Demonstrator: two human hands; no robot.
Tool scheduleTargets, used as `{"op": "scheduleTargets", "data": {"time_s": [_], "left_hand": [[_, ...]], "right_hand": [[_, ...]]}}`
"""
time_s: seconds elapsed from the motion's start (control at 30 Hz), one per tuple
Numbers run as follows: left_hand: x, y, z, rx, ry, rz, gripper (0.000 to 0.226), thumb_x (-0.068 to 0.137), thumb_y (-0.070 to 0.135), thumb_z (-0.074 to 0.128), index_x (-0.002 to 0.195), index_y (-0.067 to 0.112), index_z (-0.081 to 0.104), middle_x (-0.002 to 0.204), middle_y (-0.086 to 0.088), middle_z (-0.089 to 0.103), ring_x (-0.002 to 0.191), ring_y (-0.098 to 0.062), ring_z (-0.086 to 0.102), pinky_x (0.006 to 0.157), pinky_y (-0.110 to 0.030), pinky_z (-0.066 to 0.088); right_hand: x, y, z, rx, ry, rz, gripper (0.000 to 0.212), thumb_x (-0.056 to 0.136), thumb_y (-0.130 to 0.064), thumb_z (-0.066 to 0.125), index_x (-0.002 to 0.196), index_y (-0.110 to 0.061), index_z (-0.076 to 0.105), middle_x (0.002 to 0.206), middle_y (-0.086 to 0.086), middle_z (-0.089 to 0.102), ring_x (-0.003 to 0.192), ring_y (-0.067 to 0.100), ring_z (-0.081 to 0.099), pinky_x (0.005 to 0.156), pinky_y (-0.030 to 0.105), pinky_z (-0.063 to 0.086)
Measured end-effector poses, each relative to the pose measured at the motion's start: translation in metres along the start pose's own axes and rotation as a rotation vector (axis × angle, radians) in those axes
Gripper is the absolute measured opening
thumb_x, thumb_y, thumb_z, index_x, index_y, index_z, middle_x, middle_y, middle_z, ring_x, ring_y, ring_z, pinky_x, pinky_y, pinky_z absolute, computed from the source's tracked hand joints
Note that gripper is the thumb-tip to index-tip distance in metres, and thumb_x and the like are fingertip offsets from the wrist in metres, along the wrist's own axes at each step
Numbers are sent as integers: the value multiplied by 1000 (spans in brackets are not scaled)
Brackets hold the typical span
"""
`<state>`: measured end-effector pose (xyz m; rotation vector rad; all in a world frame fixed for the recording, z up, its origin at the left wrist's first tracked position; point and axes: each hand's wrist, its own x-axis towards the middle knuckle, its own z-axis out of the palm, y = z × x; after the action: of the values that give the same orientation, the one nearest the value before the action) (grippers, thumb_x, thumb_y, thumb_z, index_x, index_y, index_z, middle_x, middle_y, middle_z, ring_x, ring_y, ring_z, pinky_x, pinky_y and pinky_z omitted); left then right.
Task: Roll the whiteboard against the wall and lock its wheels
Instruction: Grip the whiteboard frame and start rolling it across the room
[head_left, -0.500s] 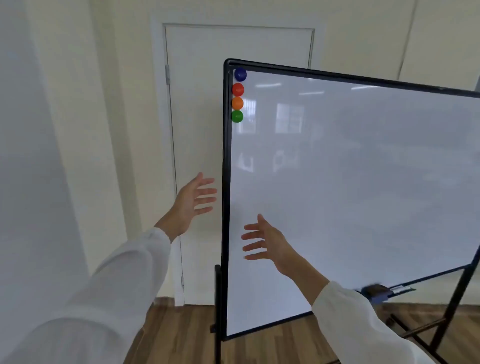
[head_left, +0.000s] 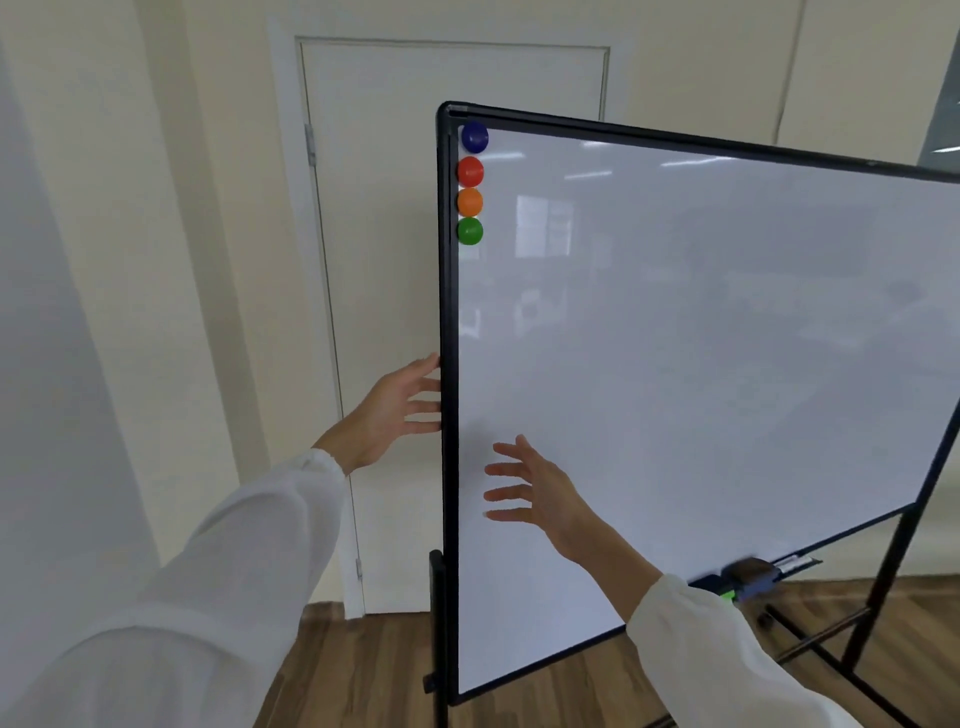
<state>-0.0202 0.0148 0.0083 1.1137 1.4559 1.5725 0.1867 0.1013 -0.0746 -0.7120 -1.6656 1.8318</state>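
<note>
Our left hand (head_left: 392, 410) is open, fingers just behind the board (head_left: 675, 338) edge. Our right hand (head_left: 535, 493) is open in front. The edge stands tall between them.

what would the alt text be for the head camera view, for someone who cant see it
Two open hands reach for the near edge of a wheeled whiteboard: the left hand behind its black frame, the right hand before its face. Four magnets line its top corner; a closed door stands behind.

You face a cream wall (head_left: 208, 208) with a closed white door (head_left: 405, 260), hinges on its left edge. Below you runs a wood-plank floor (head_left: 363, 670). Soft, even light fills the room.
</note>
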Motion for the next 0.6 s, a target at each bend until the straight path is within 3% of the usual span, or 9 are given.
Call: {"op": "scheduleTargets", "data": {"time_s": [0.07, 0.2, 0.3, 0.4, 0.5, 0.6], "left_hand": [[-10, 0, -9, 58, -28, 29, 39, 90, 50, 71, 123, 29, 70, 120, -6, 73, 105, -27, 72, 95, -48, 59], [-39, -6, -26, 148, -15, 143, 12, 94, 21, 73, 104, 21, 67, 90, 0, 72, 82, -18, 73, 88, -49, 62], [-63, -8, -34, 156, -45, 200, 10, 95, 16, 72, 99, 19, 63, 86, 1, 66, 78, -15, 70, 79, -45, 64], [-85, -10, -39, 163, -43, 247, 15, 96, 17, 70, 107, 14, 60, 89, 1, 64, 79, -12, 69, 75, -39, 64], [-111, -12, -39, 156, -42, 272, 16, 98, 18, 68, 111, 13, 59, 84, 9, 67, 77, -7, 71, 72, -31, 62], [-140, -9, -40, 166, -32, 290, 13, 99, 20, 66, 110, 17, 58, 90, 4, 65, 78, -6, 71, 72, -28, 62]], "right_hand": [[-4, 7, 5, 21, -5, -36, 43, 108, -41, 43, 142, -19, 56, 138, 9, 62, 120, 36, 64, 101, 52, 55], [-19, 24, 25, -58, -44, -89, 36, 103, -25, 57, 139, -32, 58, 135, 7, 60, 125, 23, 59, 113, 46, 46], [-38, 37, 48, -203, -28, -147, 42, 95, -16, 67, 130, -37, 60, 132, 11, 56, 112, 16, 59, 100, 31, 47], [-56, 51, 77, -398, 104, -256, 51, 88, -14, 76, 128, -38, 56, 125, 6, 52, 114, 18, 55, 94, 24, 49], [-76, 69, 104, -658, 418, -359, 91, 78, -36, 86, 152, -36, 34, 154, 1, 30, 137, 16, 41, 106, 25, 43], [-95, 82, 125, -829, 439, -412, 127, 72, -57, 84, 163, -37, -3, 171, -1, -13, 158, 26, 9, 122, 50, 26]]}}
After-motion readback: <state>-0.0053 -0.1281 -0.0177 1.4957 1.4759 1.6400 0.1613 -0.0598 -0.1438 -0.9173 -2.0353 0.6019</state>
